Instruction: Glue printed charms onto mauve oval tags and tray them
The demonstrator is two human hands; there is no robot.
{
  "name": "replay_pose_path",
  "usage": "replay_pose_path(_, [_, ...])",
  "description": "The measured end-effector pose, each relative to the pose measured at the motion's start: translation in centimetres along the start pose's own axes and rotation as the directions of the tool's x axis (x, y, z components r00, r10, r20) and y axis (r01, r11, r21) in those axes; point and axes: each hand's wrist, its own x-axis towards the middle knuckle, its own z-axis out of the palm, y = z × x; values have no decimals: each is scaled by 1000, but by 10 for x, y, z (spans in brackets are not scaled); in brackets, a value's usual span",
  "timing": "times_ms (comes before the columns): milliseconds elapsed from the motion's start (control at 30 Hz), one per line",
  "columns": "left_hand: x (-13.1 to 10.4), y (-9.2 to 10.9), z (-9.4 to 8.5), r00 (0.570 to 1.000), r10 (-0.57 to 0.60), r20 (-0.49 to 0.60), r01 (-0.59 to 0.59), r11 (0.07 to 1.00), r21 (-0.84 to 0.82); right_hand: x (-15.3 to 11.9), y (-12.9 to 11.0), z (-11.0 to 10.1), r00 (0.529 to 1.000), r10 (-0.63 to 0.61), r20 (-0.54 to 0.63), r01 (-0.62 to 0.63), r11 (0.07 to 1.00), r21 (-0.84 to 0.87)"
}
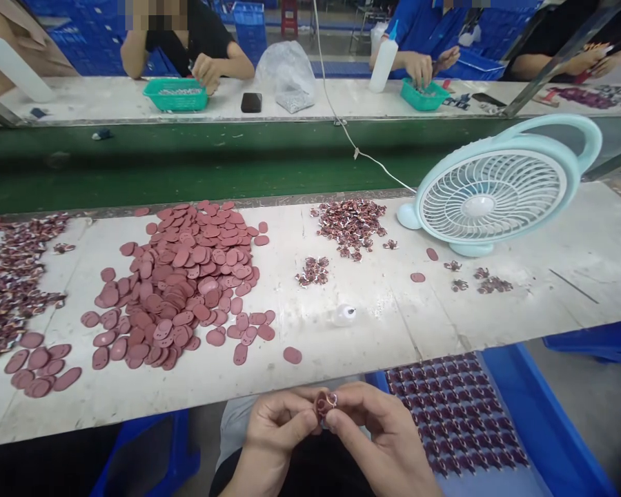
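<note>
My left hand (274,424) and my right hand (380,428) meet below the near edge of the white worktable (393,324), over my lap. Together their fingertips pinch one small dark-red oval piece (325,404) with a pale marking on it. A big heap of plain dark-red oval pieces (186,276) lies on the table ahead and to the left. Smaller piles of patterned pieces (350,224) sit farther back, toward the middle.
A pale blue desk fan (491,193) stands at the right. A blue crate (517,414) holds rows of finished pieces (455,414) at lower right. More patterned pieces (10,276) at left. A green conveyor belt (186,159) runs behind; other people work across it with green baskets (176,94).
</note>
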Motion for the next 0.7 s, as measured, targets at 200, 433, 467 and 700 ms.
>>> replay_pose_path(200, [-1,-6,-3,999,28,18,-28,1000,4,-3,1,1,999,29,-33,-27,999,43])
replay_pose_path(433, [-3,0,2,1000,12,-9,-12,1000,19,-4,11,-1,999,40,-30,-37,995,91])
replay_pose_path(467, [-2,0,2,1000,14,-1,-14,1000,18,-4,13,-1,998,45,-35,-42,994,100])
replay_pose_path(700, [-8,-3,-1,996,82,15,-83,996,31,-10,9,10,992,73,-106,-44,966,255])
